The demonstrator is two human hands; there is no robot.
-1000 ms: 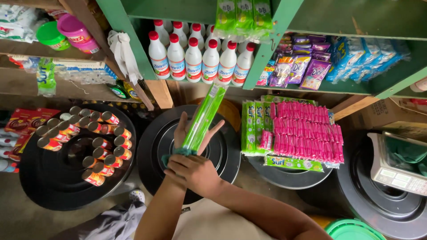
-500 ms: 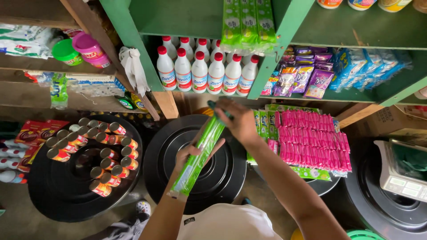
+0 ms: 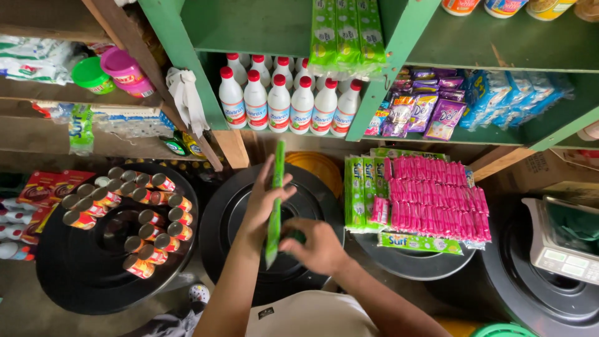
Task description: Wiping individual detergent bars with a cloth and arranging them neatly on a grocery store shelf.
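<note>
My left hand [image 3: 262, 209] holds a long green strip of sachets [image 3: 275, 187] upright, fingers spread along it. My right hand [image 3: 317, 245] grips the strip's lower end near the bottom. Both hands hover over a black round lid [image 3: 231, 215] in the middle. To the right lie stacked pink sachet strips [image 3: 437, 200] and green sachet strips [image 3: 360, 190] on another black lid. More green strips [image 3: 347, 31] hang from the green shelf above.
White bottles with red caps [image 3: 287, 103] line the green shelf. Several small tins [image 3: 146, 218] ring a black lid at left. Purple and blue sachets [image 3: 449, 106] fill the right shelf. A white weighing scale [image 3: 558, 240] sits at far right. Plastic cups [image 3: 115, 68] stand upper left.
My right hand has dropped from the strip's top end to its bottom end. The strip has swung from a slant to nearly upright.
</note>
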